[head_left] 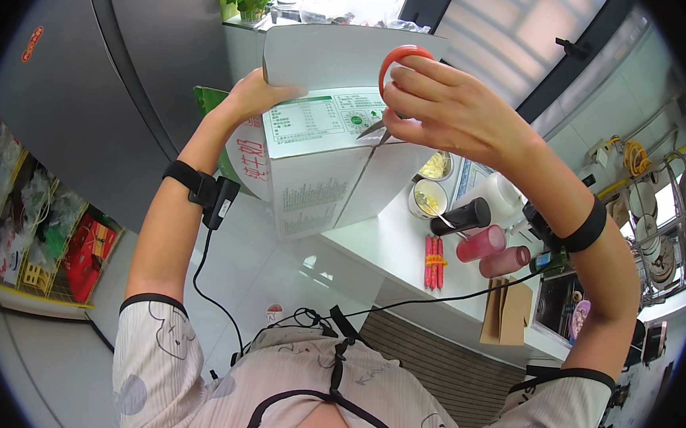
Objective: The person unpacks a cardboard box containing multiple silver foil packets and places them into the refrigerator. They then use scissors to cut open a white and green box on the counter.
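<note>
A large white cardboard milk carton box [316, 176] with green and red printing is held up in front of me, one flap standing upright at its far side. My left hand [268, 92] grips its left edge near that flap, the thumb on the printed panel. Orange-handled scissors [389, 68] are in my right hand [440, 104], fingers through the handles. Their blades are parted and lie at the printed panel's near right edge, by a seam. How deep the tips reach is unclear.
On the white counter [370, 246] are bowls of shredded food [429, 197], a black bottle [462, 216], pink cups [482, 243], tied red sausages [434, 262] and folded brown cardboard [506, 312]. A grey refrigerator [120, 79] stands left, above a wire rack [49, 241]. A cable runs between my forearms.
</note>
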Demonstrator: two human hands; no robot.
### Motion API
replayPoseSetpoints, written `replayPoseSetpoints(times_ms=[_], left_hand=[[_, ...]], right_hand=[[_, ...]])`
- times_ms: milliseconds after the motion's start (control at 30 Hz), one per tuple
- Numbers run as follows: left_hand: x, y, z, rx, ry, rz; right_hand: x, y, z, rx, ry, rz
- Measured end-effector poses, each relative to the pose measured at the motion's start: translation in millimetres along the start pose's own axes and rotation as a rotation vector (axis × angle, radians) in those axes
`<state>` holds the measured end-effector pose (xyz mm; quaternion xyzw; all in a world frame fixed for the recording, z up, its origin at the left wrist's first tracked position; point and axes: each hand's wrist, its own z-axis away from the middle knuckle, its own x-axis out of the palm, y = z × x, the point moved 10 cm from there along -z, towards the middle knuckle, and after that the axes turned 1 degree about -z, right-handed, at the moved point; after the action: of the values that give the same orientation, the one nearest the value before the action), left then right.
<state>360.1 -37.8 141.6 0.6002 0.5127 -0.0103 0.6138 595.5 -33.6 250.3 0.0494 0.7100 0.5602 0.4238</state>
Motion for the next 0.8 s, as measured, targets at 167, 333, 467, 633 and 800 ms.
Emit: replayPoseSetpoints(times_ms=[167, 333, 467, 633, 800], left_hand=[[-1, -3, -1, 0.007, 0.004, -0.017], [1, -4, -2, 0.009, -0.003, 0.017], [1, -4, -3, 0.026, -0.004, 0.016], [2, 2, -2, 0.040, -0.017, 0.014], [-11, 18, 3, 0.119, 0.021, 0.063]], right_hand=[[9, -11, -10, -0.111, -0.015, -0.040], [10, -15, -15, -0.157, -0.035, -0.021], [12, -14, -16, -0.181, -0.040, -0.014], [16, -13, -11, -0.186, -0.057, -0.012], [19, -12, -8, -0.178, -0.040, -0.028]])
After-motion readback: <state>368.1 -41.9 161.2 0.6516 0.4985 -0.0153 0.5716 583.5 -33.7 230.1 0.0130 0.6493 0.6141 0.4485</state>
